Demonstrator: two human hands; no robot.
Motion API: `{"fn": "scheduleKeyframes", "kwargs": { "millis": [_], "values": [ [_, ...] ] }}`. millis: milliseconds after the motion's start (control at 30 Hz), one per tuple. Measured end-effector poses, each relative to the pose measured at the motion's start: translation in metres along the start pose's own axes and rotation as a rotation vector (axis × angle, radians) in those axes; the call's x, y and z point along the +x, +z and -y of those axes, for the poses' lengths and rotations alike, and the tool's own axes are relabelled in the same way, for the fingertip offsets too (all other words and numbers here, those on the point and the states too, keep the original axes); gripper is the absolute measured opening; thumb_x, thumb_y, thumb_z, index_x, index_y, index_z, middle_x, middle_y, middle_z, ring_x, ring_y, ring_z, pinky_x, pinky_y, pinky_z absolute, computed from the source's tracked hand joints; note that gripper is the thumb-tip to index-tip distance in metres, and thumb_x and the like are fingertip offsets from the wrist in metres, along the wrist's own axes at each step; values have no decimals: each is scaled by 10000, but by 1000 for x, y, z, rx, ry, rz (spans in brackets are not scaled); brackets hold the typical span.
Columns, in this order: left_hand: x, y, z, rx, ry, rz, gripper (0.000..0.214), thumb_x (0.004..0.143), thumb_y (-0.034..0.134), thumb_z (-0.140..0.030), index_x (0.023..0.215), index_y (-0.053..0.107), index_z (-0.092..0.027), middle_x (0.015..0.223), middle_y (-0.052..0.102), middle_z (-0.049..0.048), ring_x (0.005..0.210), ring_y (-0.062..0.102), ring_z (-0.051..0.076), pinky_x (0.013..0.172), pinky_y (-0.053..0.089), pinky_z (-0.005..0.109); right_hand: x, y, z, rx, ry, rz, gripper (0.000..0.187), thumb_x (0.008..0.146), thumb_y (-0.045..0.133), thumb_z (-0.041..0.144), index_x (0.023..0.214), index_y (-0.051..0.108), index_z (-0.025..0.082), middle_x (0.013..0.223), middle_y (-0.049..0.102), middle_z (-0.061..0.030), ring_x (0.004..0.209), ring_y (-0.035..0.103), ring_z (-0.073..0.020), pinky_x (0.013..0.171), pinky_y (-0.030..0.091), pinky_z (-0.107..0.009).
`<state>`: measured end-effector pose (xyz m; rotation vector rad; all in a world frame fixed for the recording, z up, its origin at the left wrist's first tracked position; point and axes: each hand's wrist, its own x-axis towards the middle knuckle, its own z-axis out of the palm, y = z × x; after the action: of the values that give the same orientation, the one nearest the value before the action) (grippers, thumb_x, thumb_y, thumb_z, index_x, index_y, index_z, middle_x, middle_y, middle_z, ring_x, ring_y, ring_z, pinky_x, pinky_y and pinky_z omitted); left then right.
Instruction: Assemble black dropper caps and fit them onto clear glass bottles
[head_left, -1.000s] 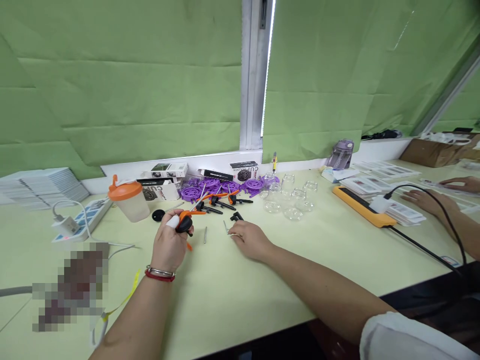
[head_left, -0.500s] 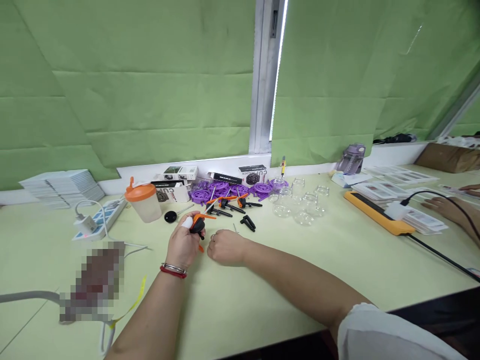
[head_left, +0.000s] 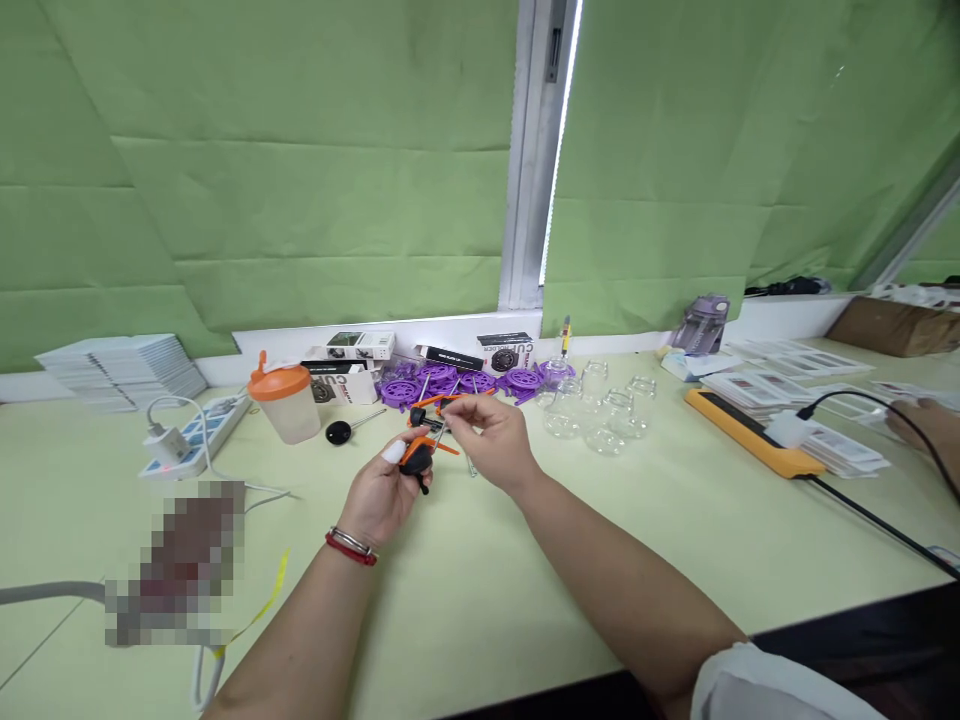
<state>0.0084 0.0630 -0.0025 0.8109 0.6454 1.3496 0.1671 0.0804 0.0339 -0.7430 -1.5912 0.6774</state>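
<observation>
Plastic part (head_left: 417,459) is held above the surface (head_left: 480,620), near the middle, in the fingers of the left hand (head_left: 379,497); its body is black and rounded, an orange strip is stretched out toward the right, and a short black stem is pointed downward. One metal rod (head_left: 440,431), thin and silver, is pinched at its upper end by the right hand (head_left: 499,440), whose thumb and forefinger are closed narrowly; whether its lower end is touching the part cannot be told. The left fingers are curled closely around the part. One loose rod (head_left: 472,465) is laid just beside, below the right hand. One black knob (head_left: 339,432) with a rod attached is set to the left. Beyond the hands, further black and orange pieces (head_left: 421,414) are partly hidden, so their number cannot be told. Behind them at least four purple wheels (head_left: 397,392) are heaped. To the right, several clear glasses (head_left: 604,440) are clustered, overlapping too much to be counted. One orange-lidded cup (head_left: 291,414) is stood farther left.
</observation>
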Motion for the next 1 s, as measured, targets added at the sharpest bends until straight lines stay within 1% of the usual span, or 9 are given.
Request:
{"fn": "scheduleKeyframes", "kwargs": {
  "millis": [67, 167, 267, 400, 600, 767, 900, 933, 1000],
  "values": [
    [-3, 3, 6, 0, -49, 56, 296, 802, 622, -309, 1034, 663, -131, 864, 611, 84, 668, 539, 159, 602, 436, 297, 5, 1, 2, 178, 154, -56, 113, 770, 616, 274, 794, 636, 166, 724, 669, -27, 673, 647, -157, 672, 532, -296],
    [-6, 5, 13, 24, -110, 126, 335, 818, 613, -330, 1078, 656, -124, 855, 606, 84, 652, 533, 160, 585, 425, 299, 7, 5, -4, 320, 312, -17, 124, 686, 671, 261, 744, 623, 162, 626, 629, 11, 574, 643, -148, 595, 553, -288],
    [-8, 7, 17, 41, -149, 156, 350, 818, 612, -333, 1081, 661, -107, 844, 597, 87, 657, 533, 166, 575, 418, 298, 6, 7, -7, 377, 401, -10, 106, 638, 680, 222, 696, 614, 162, 613, 616, 28, 551, 629, -134, 579, 577, -292],
    [-9, 9, 17, 55, -182, 163, 347, 813, 619, -326, 1077, 661, -105, 825, 593, 82, 663, 539, 173, 581, 422, 301, 6, 2, -4, 352, 436, 34, 73, 643, 669, 188, 669, 611, 152, 590, 597, 39, 533, 611, -116, 582, 583, -287],
    [-8, 9, 19, 42, -173, 216, 204, 808, 646, -310, 898, 659, -128, 772, 583, 61, 682, 540, 175, 565, 433, 293, 0, -2, -14, 153, 391, 251, 30, 700, 642, 171, 725, 646, 155, 624, 644, 8, 529, 625, -121, 516, 527, -235],
    [-7, 5, 17, 16, -180, 183, 234, 766, 703, -323, 881, 672, -122, 742, 592, 46, 672, 550, 164, 599, 456, 298, -5, -4, -13, 108, 356, 454, 118, 785, 567, 191, 784, 681, 161, 667, 659, -4, 453, 599, -117, 469, 505, -247],
    [-4, 2, 15, 7, -153, 125, 267, 755, 710, -305, 939, 688, -113, 792, 641, 62, 696, 572, 164, 663, 481, 309, -5, -8, -12, 78, 229, 538, 146, 789, 595, 185, 870, 715, 165, 806, 693, -34, 606, 641, -144, 612, 533, -297],
    [-3, 2, 15, 1, -143, 117, 275, 759, 705, -294, 966, 687, -113, 828, 654, 70, 724, 582, 170, 682, 485, 310, -6, -8, -12, 37, 170, 538, 147, 751, 651, 177, 883, 717, 170, 867, 701, -41, 705, 655, -163, 690, 531, -315],
    [-2, 2, 15, -10, -131, 102, 284, 766, 694, -276, 1002, 680, -118, 898, 669, 82, 799, 598, 186, 715, 490, 311, -7, -8, -15, -80, 59, 515, 270, 638, 765, 144, 901, 712, 178, 974, 701, -48, 911, 632, -203, 849, 484, -352]
  ]
}}
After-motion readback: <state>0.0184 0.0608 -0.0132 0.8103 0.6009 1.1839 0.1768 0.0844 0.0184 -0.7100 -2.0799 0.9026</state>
